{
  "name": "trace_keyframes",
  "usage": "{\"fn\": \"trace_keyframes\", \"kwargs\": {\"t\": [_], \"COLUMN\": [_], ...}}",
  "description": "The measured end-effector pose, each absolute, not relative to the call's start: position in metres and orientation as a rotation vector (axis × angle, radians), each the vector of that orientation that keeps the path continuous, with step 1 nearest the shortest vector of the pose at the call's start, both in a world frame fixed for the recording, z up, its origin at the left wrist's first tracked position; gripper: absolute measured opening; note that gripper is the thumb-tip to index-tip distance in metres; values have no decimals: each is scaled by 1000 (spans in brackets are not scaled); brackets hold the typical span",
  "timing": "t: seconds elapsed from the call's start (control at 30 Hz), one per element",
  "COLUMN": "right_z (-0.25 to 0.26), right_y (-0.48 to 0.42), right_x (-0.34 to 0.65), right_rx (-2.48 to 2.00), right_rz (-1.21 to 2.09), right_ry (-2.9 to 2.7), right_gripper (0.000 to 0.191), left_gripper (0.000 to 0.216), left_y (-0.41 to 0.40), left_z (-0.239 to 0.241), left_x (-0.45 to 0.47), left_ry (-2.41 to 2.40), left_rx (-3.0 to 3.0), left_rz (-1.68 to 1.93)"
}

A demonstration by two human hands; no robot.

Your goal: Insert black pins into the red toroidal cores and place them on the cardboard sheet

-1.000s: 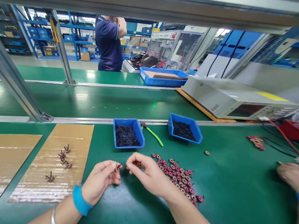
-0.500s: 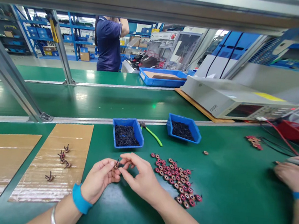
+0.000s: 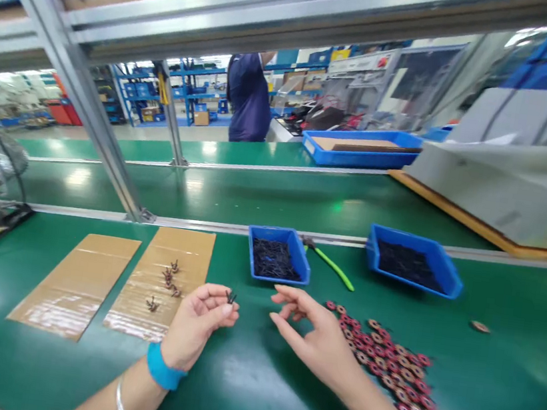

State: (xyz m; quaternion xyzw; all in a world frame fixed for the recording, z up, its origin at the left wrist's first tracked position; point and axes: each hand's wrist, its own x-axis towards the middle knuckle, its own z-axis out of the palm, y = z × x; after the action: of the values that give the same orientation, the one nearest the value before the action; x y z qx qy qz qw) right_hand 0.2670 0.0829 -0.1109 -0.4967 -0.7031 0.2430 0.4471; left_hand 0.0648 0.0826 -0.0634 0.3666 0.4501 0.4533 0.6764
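My left hand [image 3: 198,324] pinches a small dark coil part with wire legs [image 3: 230,297] at its fingertips, just above the green mat. My right hand [image 3: 313,334] hovers a short way to the right of it, fingers apart and holding nothing. A spread of several red ring-shaped coils [image 3: 391,365] lies on the mat beside my right hand. Two blue bins of black pins stand behind: the near bin [image 3: 278,255] straight ahead of my hands, the other bin [image 3: 413,262] further right.
Two cardboard sheets lie at left; the nearer sheet [image 3: 162,284] carries several finished coil parts [image 3: 170,277]. A green-handled tool [image 3: 332,267] lies between the bins. A grey instrument [image 3: 508,182] sits back right. A person in a dark blue shirt [image 3: 247,97] stands beyond the conveyor.
My right hand has let go of the part and drawn away to the right, opening. The left hand still holds the part. The view has swung left, so the neighbour's hand is out of sight.
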Motion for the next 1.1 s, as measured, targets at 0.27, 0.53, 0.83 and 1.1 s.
{"fn": "trace_keyframes", "kwargs": {"t": [0.27, 0.53, 0.83, 1.1], "right_z": [-92, -92, -95, -95], "right_y": [72, 71, 76, 74], "right_x": [269, 271, 274, 271], "right_rx": [-1082, -1097, -1137, -1123], "right_rz": [378, 457, 440, 410], "right_ry": [-1742, -1690, -1710, -1741], "right_gripper": [30, 26, 24, 22], "left_gripper": [37, 33, 24, 33], "left_y": [44, 78, 107, 113], "left_z": [-61, -73, -76, -79], "left_x": [-66, -76, -68, -72], "left_ry": [1819, 1994, 1839, 1892], "left_rx": [1363, 1814, 1983, 1872], "left_rz": [1094, 630, 797, 727]}}
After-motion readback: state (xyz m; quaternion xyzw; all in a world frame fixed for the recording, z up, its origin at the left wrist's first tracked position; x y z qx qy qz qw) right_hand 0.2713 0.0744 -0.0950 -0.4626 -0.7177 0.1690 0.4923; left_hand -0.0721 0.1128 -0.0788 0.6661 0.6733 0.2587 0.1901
